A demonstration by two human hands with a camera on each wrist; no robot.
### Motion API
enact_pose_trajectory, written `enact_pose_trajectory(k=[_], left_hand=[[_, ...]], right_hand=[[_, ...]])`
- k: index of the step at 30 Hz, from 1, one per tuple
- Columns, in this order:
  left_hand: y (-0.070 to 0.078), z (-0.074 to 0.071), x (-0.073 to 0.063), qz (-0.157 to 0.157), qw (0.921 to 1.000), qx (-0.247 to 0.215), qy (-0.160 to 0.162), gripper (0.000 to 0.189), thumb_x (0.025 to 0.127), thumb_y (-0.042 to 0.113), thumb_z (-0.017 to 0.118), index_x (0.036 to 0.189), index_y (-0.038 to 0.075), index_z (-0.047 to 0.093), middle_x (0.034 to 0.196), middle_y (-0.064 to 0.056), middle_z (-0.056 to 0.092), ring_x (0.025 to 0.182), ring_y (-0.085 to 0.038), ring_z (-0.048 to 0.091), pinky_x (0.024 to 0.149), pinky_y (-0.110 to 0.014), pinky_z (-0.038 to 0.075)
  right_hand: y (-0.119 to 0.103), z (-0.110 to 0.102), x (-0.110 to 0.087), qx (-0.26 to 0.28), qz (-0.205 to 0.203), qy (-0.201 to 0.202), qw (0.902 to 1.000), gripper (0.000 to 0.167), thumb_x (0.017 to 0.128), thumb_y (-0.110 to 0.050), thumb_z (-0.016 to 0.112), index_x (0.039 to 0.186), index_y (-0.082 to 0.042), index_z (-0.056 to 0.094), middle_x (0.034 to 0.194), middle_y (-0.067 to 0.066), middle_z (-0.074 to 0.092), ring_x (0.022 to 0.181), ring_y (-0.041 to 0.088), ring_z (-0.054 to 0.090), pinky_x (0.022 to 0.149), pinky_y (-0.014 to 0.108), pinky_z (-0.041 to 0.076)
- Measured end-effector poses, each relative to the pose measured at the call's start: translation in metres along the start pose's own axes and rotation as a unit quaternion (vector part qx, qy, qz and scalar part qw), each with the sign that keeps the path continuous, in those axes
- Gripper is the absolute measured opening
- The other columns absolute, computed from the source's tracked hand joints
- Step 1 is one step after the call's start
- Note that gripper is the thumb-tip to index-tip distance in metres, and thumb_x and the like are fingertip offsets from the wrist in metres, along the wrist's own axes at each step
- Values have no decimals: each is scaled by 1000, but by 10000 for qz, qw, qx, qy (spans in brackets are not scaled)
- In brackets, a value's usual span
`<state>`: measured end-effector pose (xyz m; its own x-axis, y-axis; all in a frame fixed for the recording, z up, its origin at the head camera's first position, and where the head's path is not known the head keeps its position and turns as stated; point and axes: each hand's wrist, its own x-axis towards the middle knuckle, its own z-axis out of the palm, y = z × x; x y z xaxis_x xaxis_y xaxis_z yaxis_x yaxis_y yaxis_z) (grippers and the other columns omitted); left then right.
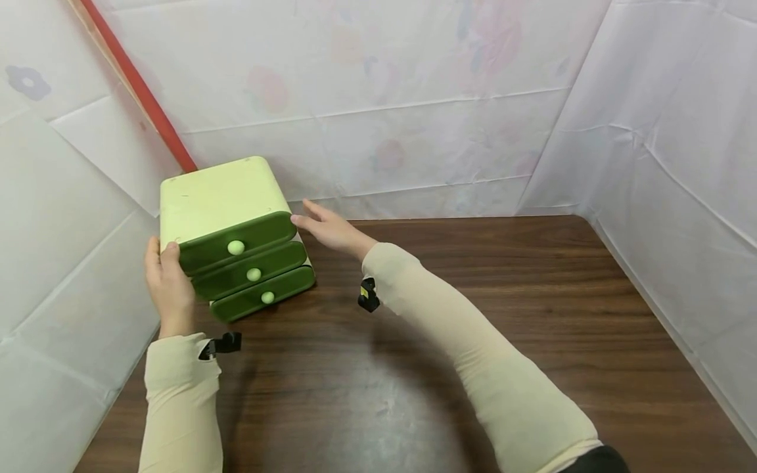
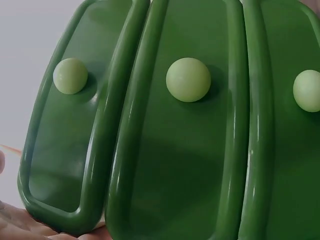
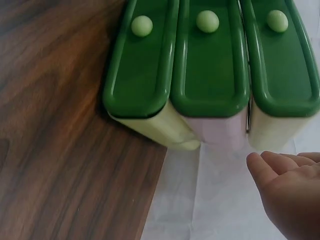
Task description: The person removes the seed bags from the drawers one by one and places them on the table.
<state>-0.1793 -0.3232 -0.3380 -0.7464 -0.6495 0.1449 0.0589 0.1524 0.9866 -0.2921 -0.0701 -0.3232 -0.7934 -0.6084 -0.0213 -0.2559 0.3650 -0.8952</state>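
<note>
A small drawer chest (image 1: 221,197) with a pale green top stands at the back left of the table. Its three dark green drawer fronts each carry a round light green knob (image 2: 188,80). Behind the middle front, a pinkish-white side (image 3: 220,132) shows in the right wrist view. My left hand (image 1: 170,289) lies along the chest's left side, thumb at the upper front corner, fingers extended. At the upper right front edge, my right hand (image 1: 331,230) has its fingers straight, fingertips right by the chest in the head view.
The brown wood-grain table (image 1: 503,315) reaches to white sheeting (image 1: 414,151) on the back and both sides. A red strip (image 1: 142,89) runs down the left corner to behind the chest. Black wrist mounts (image 1: 368,295) sit on both pale sleeves.
</note>
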Motion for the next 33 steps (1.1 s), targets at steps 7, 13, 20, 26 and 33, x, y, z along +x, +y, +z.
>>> enact_pose_trajectory(k=[7,13,20,26,33], left_hand=[[-4,2,-1,102,9994,342,13,59,103,35,35,157,15,22,164,1,19,148,-3,15,119,-17,12],[-7,6,-1,271,9996,69,-32,57,103,32,36,157,15,24,163,-2,23,146,-5,21,119,-19,15],[-7,9,-6,173,9988,-422,-168,58,103,31,38,157,18,23,162,-1,25,144,-6,26,118,-19,19],[-7,12,-9,374,9980,-469,-207,53,103,29,37,154,18,31,150,-3,40,132,-11,38,111,-22,28],[-8,19,-12,635,9966,-435,-289,51,103,26,38,153,15,33,148,-8,40,130,-13,38,109,-21,28]], right_hand=[[-3,10,-1,123,-80,-316,9994,72,101,-55,42,159,-28,8,165,-8,12,150,15,23,120,39,26],[-2,14,-1,240,-128,-252,9993,72,100,-54,45,159,-31,10,165,-9,13,150,14,23,120,38,27],[-1,15,-4,168,-74,-164,9997,71,100,-55,46,158,-33,11,165,-10,13,151,13,20,121,39,25],[1,11,-6,191,-83,-99,9997,70,99,-56,46,157,-35,13,164,-11,14,151,13,20,120,39,26],[5,8,-12,302,-114,-89,9994,71,99,-57,45,157,-36,11,165,-13,9,151,10,20,121,37,25]])
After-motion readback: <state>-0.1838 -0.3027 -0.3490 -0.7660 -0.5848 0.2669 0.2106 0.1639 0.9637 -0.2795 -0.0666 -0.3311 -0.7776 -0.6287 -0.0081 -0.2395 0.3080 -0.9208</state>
